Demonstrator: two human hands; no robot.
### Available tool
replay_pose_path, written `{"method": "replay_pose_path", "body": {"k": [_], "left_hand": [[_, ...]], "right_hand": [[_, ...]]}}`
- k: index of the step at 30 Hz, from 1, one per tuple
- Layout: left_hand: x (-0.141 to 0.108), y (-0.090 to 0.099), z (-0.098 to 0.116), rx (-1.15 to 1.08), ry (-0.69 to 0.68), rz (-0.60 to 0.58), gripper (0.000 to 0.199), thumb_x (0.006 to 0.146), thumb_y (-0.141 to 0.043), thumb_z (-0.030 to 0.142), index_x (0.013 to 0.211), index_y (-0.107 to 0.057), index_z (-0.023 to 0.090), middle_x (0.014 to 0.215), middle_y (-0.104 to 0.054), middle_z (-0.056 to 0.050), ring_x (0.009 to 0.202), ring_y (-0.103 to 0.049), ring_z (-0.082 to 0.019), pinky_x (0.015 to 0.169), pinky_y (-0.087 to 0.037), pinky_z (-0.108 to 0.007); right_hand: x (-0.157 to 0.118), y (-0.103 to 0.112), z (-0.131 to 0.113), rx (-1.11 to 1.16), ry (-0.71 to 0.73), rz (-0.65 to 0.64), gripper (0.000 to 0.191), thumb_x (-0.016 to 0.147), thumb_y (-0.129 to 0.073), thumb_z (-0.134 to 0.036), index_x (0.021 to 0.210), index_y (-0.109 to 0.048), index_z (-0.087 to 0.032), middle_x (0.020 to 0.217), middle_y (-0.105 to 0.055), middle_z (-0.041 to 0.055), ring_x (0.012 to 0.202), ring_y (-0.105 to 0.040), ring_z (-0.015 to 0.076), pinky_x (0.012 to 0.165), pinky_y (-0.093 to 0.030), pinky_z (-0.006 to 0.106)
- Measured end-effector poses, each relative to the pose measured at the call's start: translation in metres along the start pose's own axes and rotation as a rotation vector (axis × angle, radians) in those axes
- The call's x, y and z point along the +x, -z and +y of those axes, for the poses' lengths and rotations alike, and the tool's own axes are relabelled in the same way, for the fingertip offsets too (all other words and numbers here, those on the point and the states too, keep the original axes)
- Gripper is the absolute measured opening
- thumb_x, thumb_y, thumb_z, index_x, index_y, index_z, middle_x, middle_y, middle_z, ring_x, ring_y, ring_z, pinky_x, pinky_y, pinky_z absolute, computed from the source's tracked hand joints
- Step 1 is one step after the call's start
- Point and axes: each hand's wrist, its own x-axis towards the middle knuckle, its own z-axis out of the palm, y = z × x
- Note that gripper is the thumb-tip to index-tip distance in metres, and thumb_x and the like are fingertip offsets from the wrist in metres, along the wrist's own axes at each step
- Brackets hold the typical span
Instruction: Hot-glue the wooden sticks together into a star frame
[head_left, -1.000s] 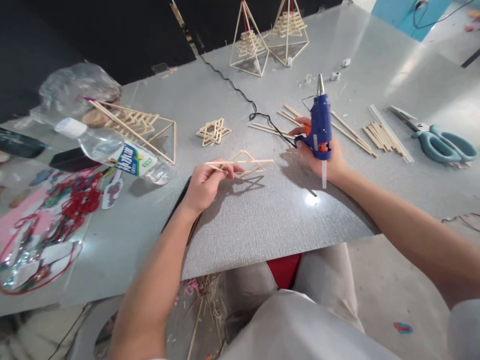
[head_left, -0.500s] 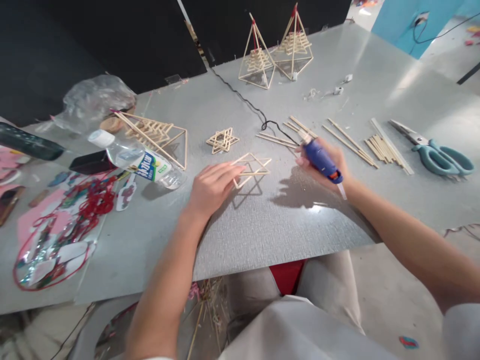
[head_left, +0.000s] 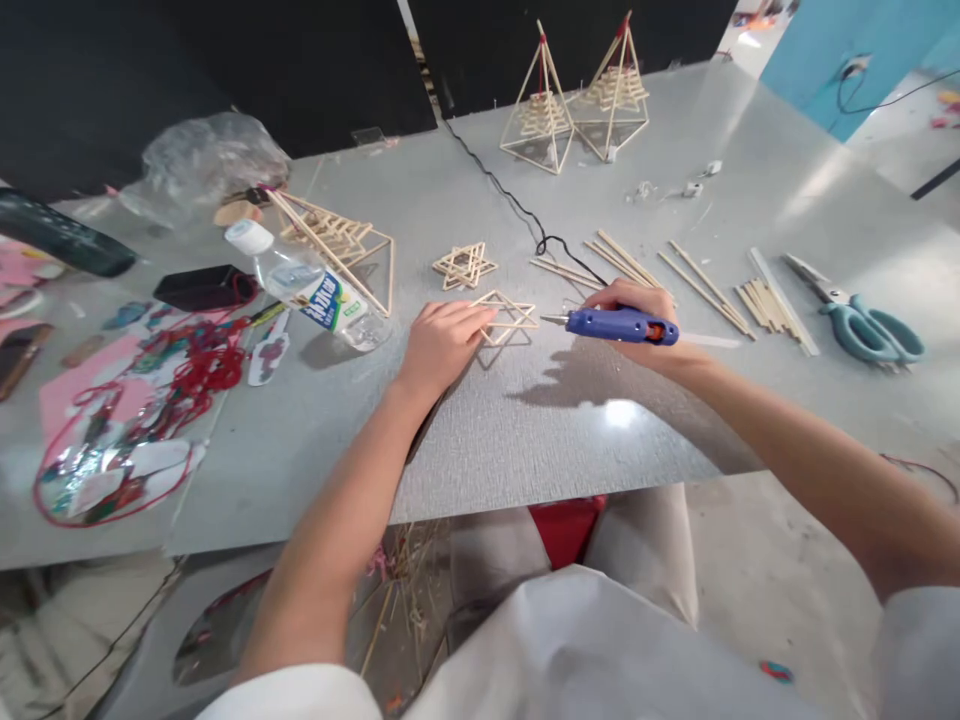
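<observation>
My left hand is closed on the left corner of a small star-shaped frame of thin wooden sticks, keeping it low over the table. In my right hand is a blue hot glue gun, lying level. Its nozzle points left and stops just short of the frame's right tip. A clear glue stick juts from the back of the gun. Behind my left hand rests a similar stack of stick stars.
A water bottle leans at left beside a stick pyramid. Two more pyramids stand at the back. Loose sticks and scissors lie to the right. A black cord crosses the table. Red cords clutter the left.
My right hand has turned the glue gun from pointing up and away to pointing left at the frame. The star frame is lower, nearer the tabletop. The camera view has shifted slightly.
</observation>
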Motion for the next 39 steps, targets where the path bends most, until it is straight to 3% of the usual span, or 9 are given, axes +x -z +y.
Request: {"method": "replay_pose_path", "body": {"k": [3,7,12,17,22,31,39], "left_hand": [[0.002,0.001,-0.001,0.03,-0.039,-0.045,0.032,0.117,-0.062,0.03,0.134,-0.09,0.027,0.131,-0.091,-0.013,0.129,-0.084,-0.032,0.106,-0.058,-0.048],[-0.001,0.003,0.001,0.058,-0.074,-0.064,0.035,0.119,-0.068,0.052,0.126,-0.09,0.027,0.114,-0.091,-0.013,0.11,-0.081,-0.033,0.094,-0.055,-0.045],[-0.005,-0.006,0.017,0.084,-0.09,-0.033,0.045,0.124,-0.054,0.055,0.132,-0.086,0.023,0.12,-0.089,-0.015,0.112,-0.075,-0.034,0.094,-0.053,-0.047],[-0.01,-0.008,0.025,0.145,-0.096,0.068,0.04,0.124,-0.052,0.045,0.129,-0.084,0.022,0.114,-0.088,-0.015,0.109,-0.074,-0.034,0.09,-0.051,-0.049],[-0.016,-0.001,0.03,0.176,-0.099,0.155,0.031,0.122,-0.055,0.037,0.117,-0.083,0.026,0.1,-0.088,-0.01,0.096,-0.074,-0.032,0.084,-0.048,-0.048],[-0.018,0.003,0.034,0.138,-0.09,0.165,0.028,0.116,-0.058,0.04,0.111,-0.085,0.031,0.091,-0.083,-0.008,0.091,-0.071,-0.032,0.088,-0.054,-0.052],[-0.014,0.011,0.039,0.061,-0.041,0.125,0.029,0.114,-0.06,0.041,0.104,-0.085,0.029,0.088,-0.079,-0.01,0.094,-0.071,-0.034,0.092,-0.054,-0.056]], "right_hand": [[0.005,-0.011,-0.004,-0.018,-0.039,0.069,0.032,0.098,-0.081,-0.064,0.104,-0.079,-0.032,0.078,-0.068,0.0005,0.068,-0.059,0.022,0.067,-0.049,0.042],[0.001,-0.032,-0.004,-0.013,-0.144,0.177,0.045,0.103,-0.075,-0.078,0.104,-0.071,-0.033,0.065,-0.05,-0.0051,0.059,-0.044,0.0191,0.061,-0.04,0.04],[-0.009,-0.03,0.001,-0.122,-0.085,0.151,0.029,0.11,-0.074,-0.065,0.108,-0.071,-0.036,0.072,-0.056,-0.0027,0.06,-0.051,0.0207,0.063,-0.046,0.042],[-0.012,-0.018,0.004,-0.219,-0.105,0.2,0.022,0.112,-0.074,-0.06,0.113,-0.073,-0.038,0.068,-0.054,-0.0027,0.058,-0.052,0.0217,0.061,-0.05,0.042],[-0.011,-0.017,-0.006,-0.257,-0.122,0.152,0.015,0.114,-0.072,-0.054,0.117,-0.073,-0.039,0.072,-0.058,-0.0011,0.061,-0.058,0.0231,0.064,-0.053,0.043],[-0.012,-0.02,-0.014,-0.312,-0.179,0.154,0.025,0.117,-0.062,-0.062,0.117,-0.075,-0.04,0.074,-0.061,0.0012,0.064,-0.061,0.0251,0.069,-0.059,0.047],[-0.012,-0.019,-0.011,-0.335,-0.17,0.145,0.019,0.116,-0.068,-0.057,0.12,-0.078,-0.042,0.074,-0.06,0.0009,0.065,-0.061,0.0248,0.072,-0.059,0.046]]}}
